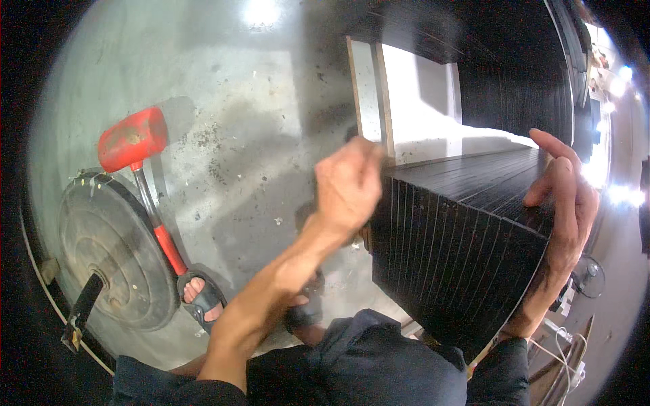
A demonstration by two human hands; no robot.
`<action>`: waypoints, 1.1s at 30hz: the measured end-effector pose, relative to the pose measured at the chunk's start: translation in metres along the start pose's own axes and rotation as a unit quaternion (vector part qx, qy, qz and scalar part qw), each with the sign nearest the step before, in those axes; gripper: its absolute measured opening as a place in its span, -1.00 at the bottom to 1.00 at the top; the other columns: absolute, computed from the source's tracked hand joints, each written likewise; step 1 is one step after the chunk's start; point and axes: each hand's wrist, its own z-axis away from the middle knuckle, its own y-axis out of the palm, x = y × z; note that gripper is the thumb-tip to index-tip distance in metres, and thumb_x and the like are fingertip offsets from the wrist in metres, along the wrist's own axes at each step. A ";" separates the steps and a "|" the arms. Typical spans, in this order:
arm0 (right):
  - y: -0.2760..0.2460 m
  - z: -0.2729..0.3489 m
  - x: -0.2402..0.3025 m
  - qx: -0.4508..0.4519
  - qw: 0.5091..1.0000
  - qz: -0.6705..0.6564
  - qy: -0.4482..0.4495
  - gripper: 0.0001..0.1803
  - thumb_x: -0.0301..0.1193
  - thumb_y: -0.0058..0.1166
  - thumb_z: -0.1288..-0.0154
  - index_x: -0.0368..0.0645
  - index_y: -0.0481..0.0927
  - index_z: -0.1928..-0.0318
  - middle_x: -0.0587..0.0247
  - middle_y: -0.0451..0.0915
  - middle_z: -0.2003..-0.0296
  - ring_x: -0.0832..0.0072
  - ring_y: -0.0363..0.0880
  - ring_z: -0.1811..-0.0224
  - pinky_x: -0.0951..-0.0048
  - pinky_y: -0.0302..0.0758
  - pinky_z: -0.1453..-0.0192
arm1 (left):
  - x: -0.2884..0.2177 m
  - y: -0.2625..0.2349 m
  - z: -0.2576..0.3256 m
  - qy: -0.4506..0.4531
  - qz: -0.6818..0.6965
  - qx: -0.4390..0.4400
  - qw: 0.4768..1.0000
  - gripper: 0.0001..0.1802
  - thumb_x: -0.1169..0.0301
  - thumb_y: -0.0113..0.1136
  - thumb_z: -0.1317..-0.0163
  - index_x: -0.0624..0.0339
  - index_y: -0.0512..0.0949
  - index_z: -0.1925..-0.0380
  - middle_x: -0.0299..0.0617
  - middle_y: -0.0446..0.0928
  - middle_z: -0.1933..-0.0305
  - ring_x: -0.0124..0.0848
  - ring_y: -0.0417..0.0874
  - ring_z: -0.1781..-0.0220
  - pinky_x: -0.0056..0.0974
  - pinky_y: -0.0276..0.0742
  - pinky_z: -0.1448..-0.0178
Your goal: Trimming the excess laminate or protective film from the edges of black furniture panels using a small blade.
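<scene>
A thick stack of black boards with thin pale lines between its layers fills the right middle. My right hand is bent round its right edge, the palm at the side and the fingers over the top, one finger stretched forward. At the stack's left corner is my left hand, blurred by motion, with its fingers curled in. A small dark shape shows just above that hand, and whether the fingers hold anything is hidden.
A red-headed mallet leans by a round grey weight plate on the left. More black boards stand beyond the stack, beside a white sheet. White cables lie at lower right. My sandalled foot is near the mallet handle.
</scene>
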 end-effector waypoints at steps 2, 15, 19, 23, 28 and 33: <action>0.004 0.002 0.008 -0.006 1.000 0.002 0.014 -0.42 -0.05 -0.13 -0.52 -0.27 0.75 0.35 0.02 0.75 0.19 0.58 0.45 0.52 0.42 0.44 0.03 | 0.018 -0.007 0.004 0.000 -0.034 0.009 0.999 -0.82 0.41 0.21 -0.32 0.33 0.62 0.36 0.13 0.56 0.53 -0.18 0.63 0.52 -0.12 0.50 0.36; 0.000 -0.002 -0.007 -0.008 1.000 0.024 -0.005 -0.44 -0.04 -0.13 -0.52 -0.17 0.76 0.40 0.09 0.76 0.14 0.59 0.49 0.50 0.34 0.44 -0.09 | 0.015 0.002 0.012 0.010 0.083 -0.006 0.996 -0.82 0.41 0.24 -0.34 0.33 0.62 0.37 0.01 0.55 0.55 -0.26 0.60 0.52 -0.19 0.49 0.36; 0.001 -0.001 0.000 -0.004 1.000 0.013 0.008 -0.43 -0.05 -0.11 -0.52 -0.18 0.72 0.47 0.06 0.76 0.14 0.59 0.51 0.48 0.31 0.44 -0.12 | 0.018 0.003 0.009 0.000 0.015 0.001 1.000 -0.83 0.43 0.24 -0.33 0.34 0.61 0.36 0.02 0.54 0.55 -0.27 0.61 0.50 -0.22 0.51 0.34; 0.002 -0.002 0.003 -0.008 1.000 -0.009 -0.002 -0.42 -0.05 -0.10 -0.51 -0.17 0.65 0.55 0.00 0.75 0.11 0.57 0.54 0.46 0.27 0.42 -0.15 | 0.003 0.000 0.016 0.114 0.018 0.024 0.993 -0.86 0.47 0.21 -0.35 0.34 0.62 0.35 0.06 0.57 0.47 -0.13 0.65 0.47 -0.18 0.55 0.30; 0.000 -0.001 -0.003 0.009 1.000 -0.011 -0.002 -0.49 -0.06 -0.10 -0.50 -0.21 0.73 -0.02 0.41 0.42 0.63 0.63 0.39 0.52 0.56 0.21 0.32 | -0.026 0.000 0.008 0.101 0.083 0.023 0.991 -0.85 0.46 0.20 -0.33 0.34 0.61 0.37 0.13 0.57 0.45 0.04 0.66 0.42 -0.09 0.55 0.30; 0.002 0.002 0.007 0.011 0.999 -0.037 0.026 -0.49 -0.06 -0.10 -0.50 -0.19 0.73 -0.02 0.43 0.40 0.63 0.63 0.37 0.52 0.57 0.19 0.33 | -0.013 -0.001 -0.002 0.048 -0.074 0.036 0.995 -0.82 0.42 0.21 -0.30 0.31 0.57 0.44 0.19 0.53 0.49 0.13 0.63 0.44 0.01 0.49 0.35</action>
